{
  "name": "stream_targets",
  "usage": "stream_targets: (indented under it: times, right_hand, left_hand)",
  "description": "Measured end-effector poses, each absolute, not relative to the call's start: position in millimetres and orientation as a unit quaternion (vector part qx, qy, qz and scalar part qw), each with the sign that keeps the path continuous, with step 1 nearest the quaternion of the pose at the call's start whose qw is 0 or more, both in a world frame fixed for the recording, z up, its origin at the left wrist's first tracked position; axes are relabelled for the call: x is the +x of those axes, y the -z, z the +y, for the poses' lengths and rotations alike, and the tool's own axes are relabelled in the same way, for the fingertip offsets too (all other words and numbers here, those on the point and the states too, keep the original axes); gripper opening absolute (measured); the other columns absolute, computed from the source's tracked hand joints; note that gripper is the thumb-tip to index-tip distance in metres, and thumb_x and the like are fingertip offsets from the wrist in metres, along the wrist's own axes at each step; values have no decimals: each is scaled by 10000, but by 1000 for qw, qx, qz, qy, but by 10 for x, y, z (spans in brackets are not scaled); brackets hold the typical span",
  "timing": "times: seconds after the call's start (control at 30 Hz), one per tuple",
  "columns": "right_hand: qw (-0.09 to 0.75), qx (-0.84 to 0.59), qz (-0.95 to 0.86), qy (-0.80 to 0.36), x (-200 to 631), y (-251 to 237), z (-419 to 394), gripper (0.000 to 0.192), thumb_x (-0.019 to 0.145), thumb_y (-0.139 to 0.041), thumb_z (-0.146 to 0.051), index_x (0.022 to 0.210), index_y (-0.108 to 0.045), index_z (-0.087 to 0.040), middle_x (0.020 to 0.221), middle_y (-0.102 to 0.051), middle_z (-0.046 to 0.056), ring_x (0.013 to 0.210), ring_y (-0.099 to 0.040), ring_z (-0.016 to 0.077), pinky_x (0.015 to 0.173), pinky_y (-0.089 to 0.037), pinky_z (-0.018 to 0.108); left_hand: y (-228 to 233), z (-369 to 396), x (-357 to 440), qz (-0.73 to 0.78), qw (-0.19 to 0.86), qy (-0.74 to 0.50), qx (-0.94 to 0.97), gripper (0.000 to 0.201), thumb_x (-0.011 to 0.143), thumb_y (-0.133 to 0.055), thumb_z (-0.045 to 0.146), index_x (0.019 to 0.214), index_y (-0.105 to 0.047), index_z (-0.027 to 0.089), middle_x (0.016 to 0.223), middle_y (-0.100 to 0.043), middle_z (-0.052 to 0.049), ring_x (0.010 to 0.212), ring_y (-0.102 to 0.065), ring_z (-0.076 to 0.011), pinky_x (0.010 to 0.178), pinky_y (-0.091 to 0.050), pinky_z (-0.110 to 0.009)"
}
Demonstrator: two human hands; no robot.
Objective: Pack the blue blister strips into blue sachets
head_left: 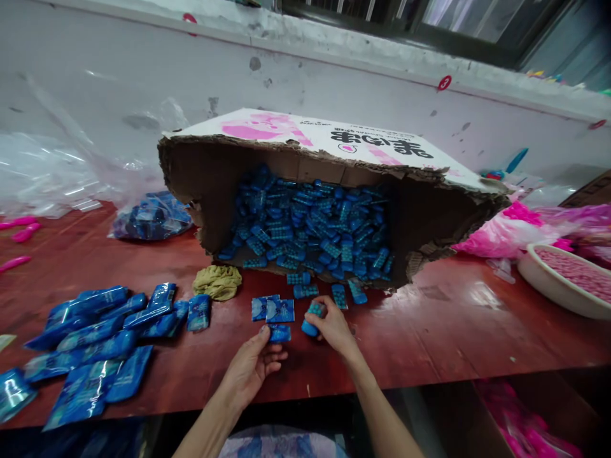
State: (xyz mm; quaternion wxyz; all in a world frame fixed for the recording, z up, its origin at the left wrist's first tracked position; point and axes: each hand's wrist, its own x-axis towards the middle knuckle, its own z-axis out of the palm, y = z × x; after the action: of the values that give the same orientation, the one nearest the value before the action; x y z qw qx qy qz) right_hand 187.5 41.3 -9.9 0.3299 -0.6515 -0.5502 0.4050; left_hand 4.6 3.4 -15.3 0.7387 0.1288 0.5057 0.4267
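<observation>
In the head view, my left hand point(251, 366) pinches a small flat blue packet point(280, 333) under the thumb, its other fingers loosely curled. My right hand point(338, 327) closes on a small blue bottle point(312, 317) with a dotted pattern, tilted just above the red table. Two flat blue printed packets point(281, 310) lie overlapping just beyond the left hand. Several loose bottles point(339, 296) rest beyond the right hand, at the mouth of a torn cardboard box point(424, 216). Inside the box is a heap of similar blue bottles point(305, 219).
Filled blue pouches point(95, 337) are piled at the left on the red table point(405, 337). A crumpled yellow-green cloth point(217, 282) lies in front of a plastic bag of blue items point(153, 216). A white basin point(544, 280) of pink pieces stands at the right.
</observation>
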Motion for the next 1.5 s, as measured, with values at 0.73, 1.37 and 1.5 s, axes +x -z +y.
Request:
stream_targets:
  times: [0.73,1.37,1.5]
  right_hand:
    - [111,-712,-682,-126,1554,41,-30,433,783,-539,-263,1207,-479,-198,1044,-558,134,919,-563,291,655,-474,348]
    - [316,-540,-760,-179,1629,-162,-249,421,789,-531,-167,1204,-496,-225,1140,-576,66,994,-504,230,871,-419,391]
    - [296,-518,-783,-176,1648,-173,-249,434,795,-537,-177,1220,-481,-240,1153,-573,60,978,-494,233,852,-422,399]
  left_hand:
    - [152,33,60,527,703,-460,127,188,736,-594,297,689,-573,116,476,-613,-30,418,-586,-131,350,-413,-185]
    - [101,33,77,529,688,-485,107,220,695,-637,320,786,-593,125,441,-597,-14,457,-614,-164,390,-464,-217]
    - [120,34,64,519,691,-488,123,236,647,-677,340,705,-592,127,464,-618,-23,475,-617,-160,428,-488,-229]
